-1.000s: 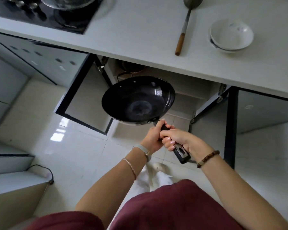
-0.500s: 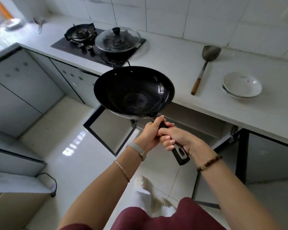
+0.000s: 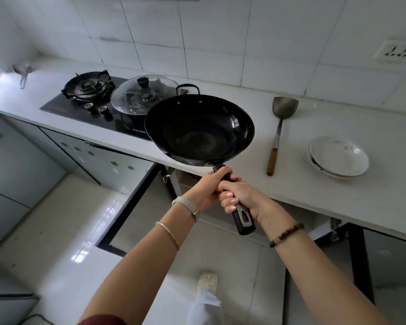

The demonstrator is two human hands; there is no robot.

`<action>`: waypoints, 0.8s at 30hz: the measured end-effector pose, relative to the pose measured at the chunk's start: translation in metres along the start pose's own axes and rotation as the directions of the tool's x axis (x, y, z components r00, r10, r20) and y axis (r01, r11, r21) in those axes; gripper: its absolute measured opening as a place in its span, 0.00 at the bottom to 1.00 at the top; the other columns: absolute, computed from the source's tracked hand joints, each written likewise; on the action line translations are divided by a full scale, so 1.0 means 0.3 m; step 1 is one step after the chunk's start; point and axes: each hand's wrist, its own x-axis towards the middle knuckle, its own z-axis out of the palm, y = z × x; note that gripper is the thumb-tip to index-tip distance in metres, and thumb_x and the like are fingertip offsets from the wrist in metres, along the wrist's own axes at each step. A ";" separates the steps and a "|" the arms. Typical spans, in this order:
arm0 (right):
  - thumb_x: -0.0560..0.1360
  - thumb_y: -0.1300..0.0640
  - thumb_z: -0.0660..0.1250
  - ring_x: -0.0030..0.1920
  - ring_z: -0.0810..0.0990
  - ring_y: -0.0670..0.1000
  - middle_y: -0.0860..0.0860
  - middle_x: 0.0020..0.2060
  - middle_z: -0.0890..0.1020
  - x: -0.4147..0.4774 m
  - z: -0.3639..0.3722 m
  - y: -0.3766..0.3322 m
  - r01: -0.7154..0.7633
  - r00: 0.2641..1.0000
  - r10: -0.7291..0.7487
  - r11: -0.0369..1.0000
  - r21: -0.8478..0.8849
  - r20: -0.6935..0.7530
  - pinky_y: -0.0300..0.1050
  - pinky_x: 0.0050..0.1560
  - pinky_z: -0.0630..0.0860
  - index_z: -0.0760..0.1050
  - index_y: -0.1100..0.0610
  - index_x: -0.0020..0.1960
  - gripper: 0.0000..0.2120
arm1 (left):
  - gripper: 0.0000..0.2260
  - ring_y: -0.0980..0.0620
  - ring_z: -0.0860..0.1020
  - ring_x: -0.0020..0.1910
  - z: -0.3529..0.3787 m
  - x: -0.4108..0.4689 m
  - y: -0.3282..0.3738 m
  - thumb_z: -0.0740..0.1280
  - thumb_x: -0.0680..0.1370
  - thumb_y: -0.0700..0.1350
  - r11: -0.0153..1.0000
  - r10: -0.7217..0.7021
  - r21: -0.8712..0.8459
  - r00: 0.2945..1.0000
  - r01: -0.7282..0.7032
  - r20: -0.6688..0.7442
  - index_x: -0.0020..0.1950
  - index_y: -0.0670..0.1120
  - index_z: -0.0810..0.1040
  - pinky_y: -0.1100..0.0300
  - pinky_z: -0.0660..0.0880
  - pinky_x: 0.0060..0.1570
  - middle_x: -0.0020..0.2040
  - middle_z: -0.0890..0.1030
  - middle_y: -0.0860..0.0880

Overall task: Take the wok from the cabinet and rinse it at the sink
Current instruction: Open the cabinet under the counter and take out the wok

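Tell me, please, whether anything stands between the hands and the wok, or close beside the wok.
Nothing: the left hand and right hand both grip the handle of the wok. The lidded pot on the stove stands just behind the wok's left rim. No sink is in view.

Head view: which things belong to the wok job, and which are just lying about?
In the job: wok, gripped by its handle in left hand and right hand; open cabinet below the counter.
Lying about: lidded pot on the stove, spatula, stacked bowls.
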 end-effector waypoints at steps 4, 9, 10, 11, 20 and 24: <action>0.76 0.64 0.57 0.16 0.61 0.43 0.48 0.20 0.63 0.140 -0.012 -0.111 0.016 0.995 -0.012 0.999 0.035 -0.098 0.34 0.17 0.61 0.62 0.54 0.35 0.12 | 0.14 0.48 0.77 0.44 -0.033 0.158 0.103 0.63 0.79 0.44 0.998 -0.056 0.013 0.998 0.056 0.011 0.34 0.44 0.69 0.60 0.78 0.44 0.38 0.73 0.46; 0.76 0.65 0.58 0.16 0.61 0.43 0.48 0.19 0.63 0.274 -0.022 -0.225 0.026 0.982 -0.007 0.995 0.098 -0.188 0.33 0.17 0.61 0.63 0.54 0.37 0.11 | 0.15 0.48 0.79 0.42 -0.063 0.323 0.213 0.62 0.80 0.44 0.990 -0.134 0.054 0.990 0.132 0.048 0.34 0.44 0.68 0.62 0.79 0.40 0.37 0.73 0.45; 0.76 0.65 0.58 0.16 0.61 0.43 0.48 0.19 0.63 0.295 -0.023 -0.246 0.033 0.979 -0.010 0.994 0.106 -0.205 0.33 0.17 0.61 0.63 0.54 0.38 0.11 | 0.15 0.48 0.79 0.41 -0.068 0.352 0.233 0.62 0.80 0.44 0.988 -0.145 0.063 0.987 0.141 0.062 0.34 0.44 0.68 0.62 0.79 0.39 0.37 0.73 0.45; 0.76 0.65 0.58 0.16 0.62 0.44 0.48 0.19 0.63 0.315 -0.026 -0.268 0.037 0.975 -0.013 0.994 0.106 -0.221 0.34 0.17 0.62 0.63 0.55 0.39 0.10 | 0.15 0.49 0.80 0.39 -0.073 0.381 0.253 0.62 0.80 0.44 0.986 -0.154 0.069 0.985 0.149 0.078 0.34 0.44 0.68 0.62 0.79 0.39 0.37 0.73 0.45; 0.76 0.64 0.58 0.17 0.63 0.44 0.49 0.19 0.65 0.457 -0.047 -0.381 0.040 0.958 -0.004 0.992 0.118 -0.287 0.36 0.18 0.63 0.63 0.56 0.34 0.13 | 0.16 0.51 0.81 0.35 -0.115 0.565 0.356 0.61 0.81 0.45 0.968 -0.227 0.147 0.963 0.205 0.147 0.33 0.44 0.68 0.62 0.77 0.42 0.34 0.76 0.46; 0.76 0.63 0.58 0.19 0.63 0.45 0.48 0.19 0.65 0.507 -0.045 -0.393 0.037 0.953 -0.010 0.996 0.084 -0.303 0.37 0.19 0.64 0.63 0.55 0.31 0.15 | 0.16 0.49 0.79 0.40 -0.145 0.605 0.374 0.62 0.80 0.46 0.965 -0.241 0.149 0.956 0.218 0.165 0.33 0.44 0.68 0.61 0.77 0.44 0.35 0.76 0.46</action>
